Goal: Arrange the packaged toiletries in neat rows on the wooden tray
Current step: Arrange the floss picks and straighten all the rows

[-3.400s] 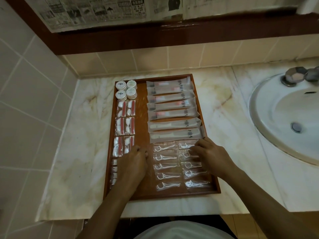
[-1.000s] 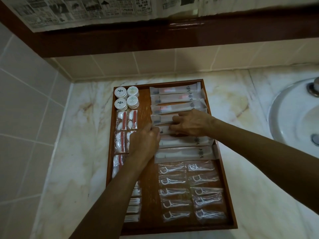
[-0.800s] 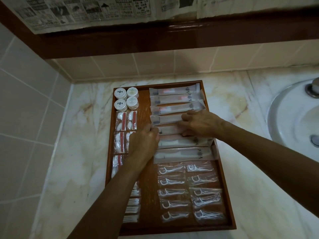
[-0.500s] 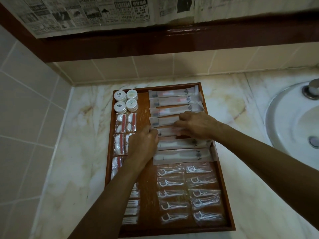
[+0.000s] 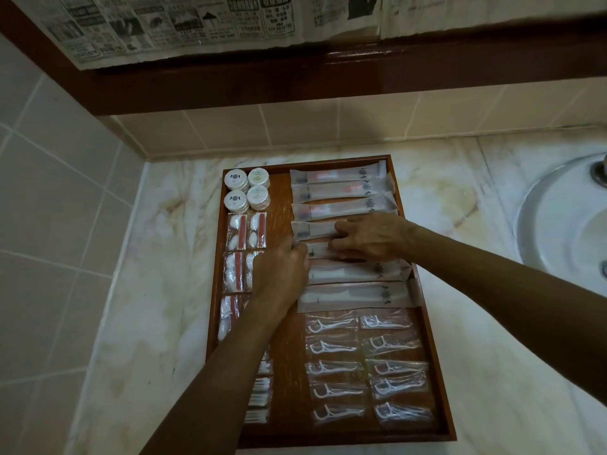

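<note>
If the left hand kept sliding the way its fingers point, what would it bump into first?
Probably the long toothbrush packet just past the one the left hand touches; its fingers point toward the tray's far end. Depth is hard to judge.

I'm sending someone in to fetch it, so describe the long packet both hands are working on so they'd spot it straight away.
Start at the wooden tray on the marble counter, left of the sink. Its right half holds a column of long pale packets; the fifth packet from the wall is the one. Unlike its neighbours, the left hand and right hand hide most of it.
</note>
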